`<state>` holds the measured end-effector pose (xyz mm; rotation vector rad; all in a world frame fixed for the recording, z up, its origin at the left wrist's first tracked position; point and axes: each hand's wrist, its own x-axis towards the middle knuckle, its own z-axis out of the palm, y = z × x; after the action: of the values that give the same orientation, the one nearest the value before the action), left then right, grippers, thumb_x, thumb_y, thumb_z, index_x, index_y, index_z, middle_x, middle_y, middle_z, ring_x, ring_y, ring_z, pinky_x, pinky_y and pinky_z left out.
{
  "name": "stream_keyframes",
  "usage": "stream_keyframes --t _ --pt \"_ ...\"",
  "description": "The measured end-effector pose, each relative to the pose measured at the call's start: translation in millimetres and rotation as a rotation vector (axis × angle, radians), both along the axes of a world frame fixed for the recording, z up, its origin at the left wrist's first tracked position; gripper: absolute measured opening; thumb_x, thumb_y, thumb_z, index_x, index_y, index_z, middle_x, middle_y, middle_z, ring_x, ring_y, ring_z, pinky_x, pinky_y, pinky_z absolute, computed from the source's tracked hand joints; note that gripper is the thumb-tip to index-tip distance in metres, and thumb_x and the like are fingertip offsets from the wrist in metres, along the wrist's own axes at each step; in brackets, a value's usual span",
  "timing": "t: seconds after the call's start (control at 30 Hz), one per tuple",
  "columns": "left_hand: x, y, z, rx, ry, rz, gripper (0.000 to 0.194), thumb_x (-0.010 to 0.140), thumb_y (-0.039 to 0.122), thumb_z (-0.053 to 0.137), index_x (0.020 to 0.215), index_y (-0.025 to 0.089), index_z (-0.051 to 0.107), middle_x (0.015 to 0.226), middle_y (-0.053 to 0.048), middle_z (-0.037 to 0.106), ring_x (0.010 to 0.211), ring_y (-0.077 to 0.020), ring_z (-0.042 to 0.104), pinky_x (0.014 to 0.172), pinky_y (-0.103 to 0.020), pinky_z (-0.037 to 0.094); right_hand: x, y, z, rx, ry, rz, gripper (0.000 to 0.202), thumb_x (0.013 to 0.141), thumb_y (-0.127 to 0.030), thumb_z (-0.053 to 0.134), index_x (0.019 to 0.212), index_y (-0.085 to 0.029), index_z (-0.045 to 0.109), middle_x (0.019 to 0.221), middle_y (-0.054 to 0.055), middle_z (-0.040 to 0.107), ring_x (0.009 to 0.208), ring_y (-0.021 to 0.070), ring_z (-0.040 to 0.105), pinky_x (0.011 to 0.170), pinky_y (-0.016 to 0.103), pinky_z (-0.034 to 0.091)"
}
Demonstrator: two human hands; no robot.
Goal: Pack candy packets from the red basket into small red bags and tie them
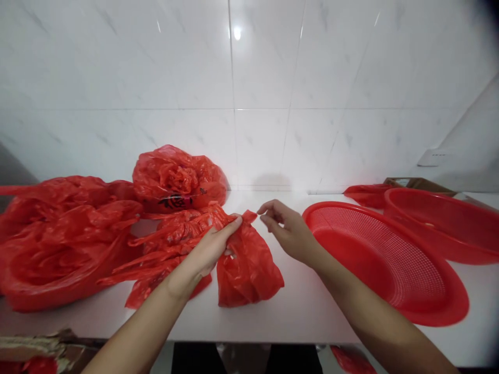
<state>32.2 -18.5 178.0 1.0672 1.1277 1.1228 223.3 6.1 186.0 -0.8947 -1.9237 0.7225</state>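
In the middle of the white table stands a small filled red plastic bag [251,265], its neck gathered at the top. My left hand [218,241] is closed around that neck, thumb on top. A short end of the bag sticks out to the right beyond the thumb. Close beside this end, my right hand [290,228] is raised with curled fingers, a small gap between thumb and index fingertips. It appears to hold nothing. Several similar tied red bags [171,244] lie in a pile left of my left hand, partly behind it.
Left stands a large red container [50,291] draped with red bags. A bulging red bag with black print [181,179] leans near the tiled wall. Right are a perforated red basket [374,259], a red basin [448,223] and a cardboard box [421,184]. A torn carton [42,348] sits at lower left.
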Motion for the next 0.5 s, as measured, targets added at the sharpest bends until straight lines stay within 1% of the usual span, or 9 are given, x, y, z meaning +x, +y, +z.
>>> stream_keyframes --t 0.03,0.1,0.17,0.2,0.27,0.33,0.4,0.43,0.5 --pt "0.1 0.6 -0.6 0.004 -0.021 0.006 0.035 0.078 0.050 0.067 0.070 0.017 0.058 0.051 0.007 0.048 0.043 -0.0049 0.040 0.042 -0.017 0.029 0.3 -3.6 0.2 0.047 0.047 -0.055 0.013 0.094 -0.032 0.049 0.096 -0.021 0.057 0.072 -0.003 0.055 0.068 0.0102 0.052 0.066 0.027 0.047" --pt "0.5 0.2 -1.2 0.013 -0.040 -0.013 0.034 0.079 0.049 0.067 0.071 0.017 0.059 0.054 0.007 0.051 0.044 -0.0053 0.042 0.041 -0.018 0.028 -1.3 -9.9 2.4 0.122 0.077 -0.098 0.012 0.092 -0.030 0.051 0.098 -0.022 0.058 0.080 -0.001 0.060 0.075 0.0111 0.056 0.070 0.027 0.047" --pt "1.5 -1.5 -2.1 0.034 -0.035 -0.053 0.031 0.079 0.048 0.068 0.074 0.017 0.060 0.058 0.006 0.054 0.048 -0.0063 0.046 0.042 -0.018 0.030 -4.3 -11.2 4.2 0.139 0.026 -0.071 0.019 0.090 -0.030 0.056 0.107 -0.023 0.058 0.090 0.001 0.064 0.080 0.0121 0.058 0.072 0.028 0.049" --pt "2.3 -2.4 -2.7 0.050 -0.031 -0.067 0.030 0.079 0.047 0.068 0.075 0.018 0.060 0.059 0.006 0.054 0.049 -0.0065 0.047 0.043 -0.018 0.031 -6.0 -9.7 4.3 0.125 -0.004 -0.051 0.021 0.089 -0.030 0.057 0.109 -0.023 0.058 0.092 0.001 0.064 0.080 0.0122 0.059 0.072 0.028 0.049" --pt "4.4 -3.4 -4.3 0.075 -0.031 -0.064 0.028 0.079 0.045 0.068 0.076 0.018 0.060 0.059 0.006 0.053 0.049 -0.0063 0.047 0.043 -0.017 0.033 -9.3 -4.8 3.7 0.083 -0.012 -0.021 0.014 0.089 -0.028 0.057 0.101 -0.021 0.060 0.085 0.000 0.065 0.075 0.0116 0.060 0.069 0.027 0.049" --pt "6.5 -2.9 -5.2 0.066 -0.047 -0.035 0.028 0.079 0.044 0.069 0.076 0.018 0.060 0.058 0.006 0.053 0.048 -0.0068 0.048 0.043 -0.017 0.034 -12.8 -2.8 3.5 0.099 0.078 -0.030 0.007 0.090 -0.023 0.055 0.090 -0.020 0.060 0.078 -0.002 0.064 0.072 0.0108 0.060 0.067 0.026 0.050" --pt "7.3 -1.6 -4.3 0.032 -0.063 -0.040 0.029 0.079 0.044 0.068 0.072 0.017 0.060 0.057 0.004 0.055 0.047 -0.0083 0.049 0.042 -0.019 0.035 -17.1 -8.1 4.5 0.221 0.181 -0.065 0.006 0.090 -0.019 0.054 0.088 -0.020 0.060 0.081 -0.001 0.065 0.075 0.0104 0.062 0.070 0.025 0.051" --pt "6.9 -1.1 -3.0 0.024 -0.076 -0.056 0.029 0.079 0.043 0.067 0.070 0.016 0.060 0.056 0.003 0.056 0.048 -0.0091 0.050 0.043 -0.020 0.037 -19.4 -13.4 5.1 0.312 0.193 -0.055 0.007 0.090 -0.017 0.053 0.089 -0.020 0.060 0.082 -0.001 0.065 0.076 0.0103 0.062 0.071 0.024 0.051" --pt "4.6 -0.6 0.3 0.035 -0.121 -0.077 0.026 0.078 0.039 0.068 0.068 0.016 0.061 0.059 0.002 0.057 0.053 -0.0099 0.054 0.049 -0.021 0.043 -23.9 -26.2 5.1 0.531 0.099 0.052 0.014 0.091 -0.012 0.048 0.089 -0.020 0.060 0.082 0.000 0.065 0.075 0.0108 0.061 0.069 0.024 0.051"
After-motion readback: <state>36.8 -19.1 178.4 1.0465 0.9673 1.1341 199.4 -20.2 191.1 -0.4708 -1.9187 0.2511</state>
